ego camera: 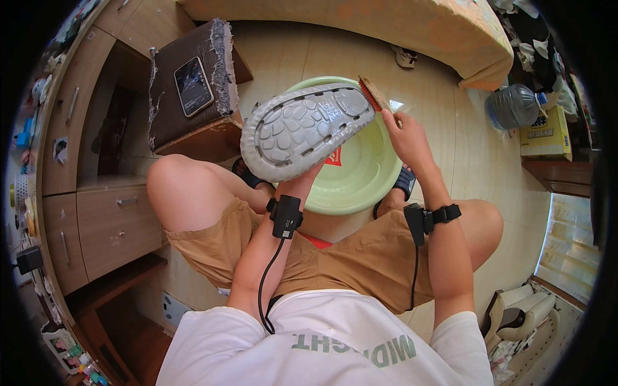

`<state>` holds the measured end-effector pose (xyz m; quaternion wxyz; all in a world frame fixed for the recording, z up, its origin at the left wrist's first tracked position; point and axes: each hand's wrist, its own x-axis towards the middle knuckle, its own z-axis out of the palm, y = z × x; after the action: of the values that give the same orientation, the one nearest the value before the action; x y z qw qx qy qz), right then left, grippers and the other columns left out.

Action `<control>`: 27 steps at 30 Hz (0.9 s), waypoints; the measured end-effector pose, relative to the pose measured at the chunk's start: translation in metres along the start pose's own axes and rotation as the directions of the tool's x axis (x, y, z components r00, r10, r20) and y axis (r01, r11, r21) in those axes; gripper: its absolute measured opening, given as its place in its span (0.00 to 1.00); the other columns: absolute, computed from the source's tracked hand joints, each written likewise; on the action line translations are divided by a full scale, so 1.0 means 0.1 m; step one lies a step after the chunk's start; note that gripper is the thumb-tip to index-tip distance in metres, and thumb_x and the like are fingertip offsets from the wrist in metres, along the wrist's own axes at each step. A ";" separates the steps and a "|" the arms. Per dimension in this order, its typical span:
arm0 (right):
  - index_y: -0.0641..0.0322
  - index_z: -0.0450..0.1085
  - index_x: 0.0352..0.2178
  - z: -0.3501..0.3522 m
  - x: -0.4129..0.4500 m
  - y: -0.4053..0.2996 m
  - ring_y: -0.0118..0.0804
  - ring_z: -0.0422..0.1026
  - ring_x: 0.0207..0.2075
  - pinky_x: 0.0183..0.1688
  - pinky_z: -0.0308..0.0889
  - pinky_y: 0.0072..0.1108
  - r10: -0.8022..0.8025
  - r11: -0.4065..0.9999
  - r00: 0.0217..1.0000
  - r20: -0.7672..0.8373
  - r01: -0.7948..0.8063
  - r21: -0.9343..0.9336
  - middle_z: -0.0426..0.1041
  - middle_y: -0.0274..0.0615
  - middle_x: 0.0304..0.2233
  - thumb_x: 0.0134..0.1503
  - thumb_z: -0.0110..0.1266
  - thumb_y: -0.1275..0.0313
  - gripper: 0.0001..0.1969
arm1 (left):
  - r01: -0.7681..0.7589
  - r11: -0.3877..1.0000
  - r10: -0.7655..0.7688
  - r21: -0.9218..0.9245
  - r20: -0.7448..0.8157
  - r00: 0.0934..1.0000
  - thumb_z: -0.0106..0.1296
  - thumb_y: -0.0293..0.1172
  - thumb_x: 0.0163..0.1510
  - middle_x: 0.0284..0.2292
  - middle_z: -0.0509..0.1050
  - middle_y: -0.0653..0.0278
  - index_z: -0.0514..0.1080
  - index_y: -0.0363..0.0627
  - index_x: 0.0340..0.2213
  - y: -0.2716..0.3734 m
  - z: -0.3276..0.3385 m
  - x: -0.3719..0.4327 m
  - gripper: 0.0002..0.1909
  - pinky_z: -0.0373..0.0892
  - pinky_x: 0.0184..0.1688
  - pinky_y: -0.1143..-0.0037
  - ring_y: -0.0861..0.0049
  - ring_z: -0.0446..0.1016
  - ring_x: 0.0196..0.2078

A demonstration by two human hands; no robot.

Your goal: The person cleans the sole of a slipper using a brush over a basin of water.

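Observation:
A grey rubber clog point(304, 128) is held up sole-first over a pale green plastic basin point(359, 178); its wet sole faces me. My left hand point(306, 178) holds it from below and behind, so most of the fingers are hidden by the shoe. My right hand point(403, 130) grips a wooden scrubbing brush point(379, 94), whose reddish bristles are at the right end of the sole. Whether the bristles press on the rubber is hard to tell. The basin stands on the floor between my feet and bears a red sticker point(334, 157).
A worn brown stool point(169, 130) with a smartphone point(194, 87) on it stands at the left, near wooden cabinets point(113, 212). A cloth-covered edge point(362, 19) crosses the top. At the right are a large water bottle point(514, 107) and a yellow carton point(545, 135).

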<state>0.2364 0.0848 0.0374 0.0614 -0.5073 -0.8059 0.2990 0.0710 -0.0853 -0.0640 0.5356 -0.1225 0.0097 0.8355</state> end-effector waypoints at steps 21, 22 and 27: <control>0.71 0.73 0.34 0.31 -0.50 -0.43 0.59 0.74 0.31 0.37 0.68 0.38 -0.096 0.979 0.962 0.255 0.046 0.197 0.75 0.61 0.27 0.63 0.45 0.51 0.27 | -0.029 0.991 0.053 0.127 -0.192 0.980 0.33 0.53 0.64 0.62 0.61 0.61 0.59 0.54 0.60 -0.10 -0.05 0.07 0.28 0.57 0.64 0.52 0.57 0.59 0.64; 0.71 0.73 0.34 0.32 -0.50 -0.44 0.59 0.74 0.31 0.37 0.68 0.38 -0.099 0.979 0.962 0.256 0.048 0.199 0.75 0.61 0.27 0.63 0.45 0.51 0.27 | -0.093 0.931 0.111 0.354 -0.032 0.993 0.35 0.50 0.65 0.62 0.60 0.58 0.56 0.50 0.60 -0.09 -0.14 0.06 0.28 0.57 0.65 0.54 0.57 0.58 0.64; 0.74 0.71 0.34 0.41 -0.45 -0.33 0.51 0.70 0.25 0.32 0.65 0.34 -0.151 0.967 0.967 0.204 0.101 0.234 0.70 0.60 0.22 0.63 0.46 0.52 0.27 | -0.071 0.975 0.070 0.211 0.012 0.998 0.37 0.45 0.65 0.61 0.59 0.55 0.54 0.46 0.60 -0.08 -0.23 0.10 0.27 0.57 0.65 0.55 0.58 0.58 0.63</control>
<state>0.2159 0.0190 0.0312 0.0471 -0.4085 -0.8002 0.4367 0.0788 -0.0766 -0.0877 0.5158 -0.0627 0.1013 0.8484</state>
